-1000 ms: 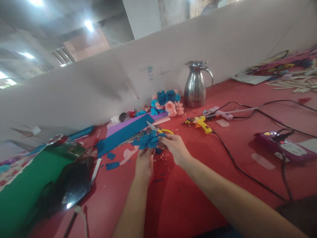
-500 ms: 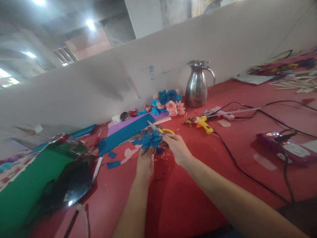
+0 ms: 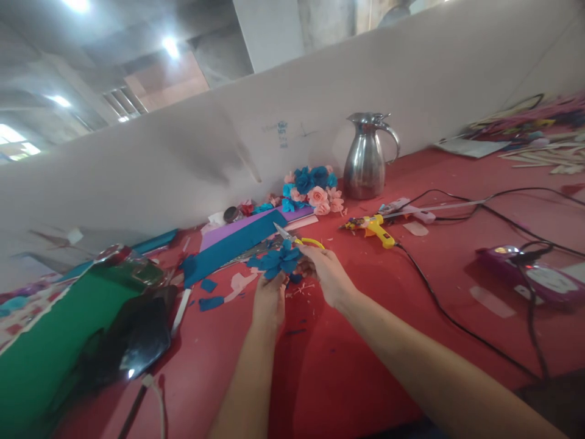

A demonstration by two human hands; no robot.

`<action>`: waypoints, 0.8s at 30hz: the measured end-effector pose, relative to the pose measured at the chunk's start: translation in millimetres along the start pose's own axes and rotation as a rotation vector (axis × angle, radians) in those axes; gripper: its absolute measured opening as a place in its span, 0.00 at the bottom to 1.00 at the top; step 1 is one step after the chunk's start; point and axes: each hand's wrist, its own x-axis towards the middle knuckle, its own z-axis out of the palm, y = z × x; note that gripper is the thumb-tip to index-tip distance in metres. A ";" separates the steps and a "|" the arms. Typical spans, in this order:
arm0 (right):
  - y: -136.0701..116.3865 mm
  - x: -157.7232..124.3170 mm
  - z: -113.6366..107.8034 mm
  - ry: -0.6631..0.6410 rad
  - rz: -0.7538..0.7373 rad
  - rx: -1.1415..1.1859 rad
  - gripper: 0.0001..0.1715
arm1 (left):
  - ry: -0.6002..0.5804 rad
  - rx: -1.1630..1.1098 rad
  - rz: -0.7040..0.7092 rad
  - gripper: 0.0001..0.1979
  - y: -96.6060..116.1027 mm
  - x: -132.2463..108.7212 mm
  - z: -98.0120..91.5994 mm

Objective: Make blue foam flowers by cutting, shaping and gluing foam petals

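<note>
My left hand [image 3: 269,299] pinches a dark blue paper flower [image 3: 280,261] from below, with its petals spread above the fingertips. At the flower's right side, my right hand [image 3: 326,271] has its fingers bent and closed against it; the fingertips are partly hidden. Just behind the flower are scissors with yellow handles [image 3: 313,242], blades pointing up and left. The right hand overlaps the handles in view, and I cannot tell whether it touches them. A long blue paper strip [image 3: 235,247] lies beyond. Blue paper scraps [image 3: 211,303] are scattered left of the hands.
Pink and blue paper flowers [image 3: 315,192] are heaped by the wall, beside a steel jug [image 3: 365,161]. A yellow glue gun [image 3: 377,228] lies right, its cord crossing the red table [image 3: 365,378] near a purple power strip [image 3: 534,274]. A black phone-like object [image 3: 146,341] lies left.
The view has shifted very slightly, so the table's things appear a little further right. Both hands stay at the blue paper flower with almost no visible movement.
</note>
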 end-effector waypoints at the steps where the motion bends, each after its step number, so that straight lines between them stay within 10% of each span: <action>1: -1.1 -1.0 0.3 -0.003 0.000 0.006 0.15 | 0.018 -0.030 -0.030 0.10 1.2 0.0 -0.1; 14: 6.0 0.8 0.8 -0.028 -0.083 -0.108 0.09 | -0.014 -0.380 -0.312 0.07 7.3 3.0 -6.8; 24: 21.0 6.7 -3.1 -0.052 -0.219 -0.269 0.10 | -0.100 -0.290 -0.241 0.08 2.3 -0.7 -3.3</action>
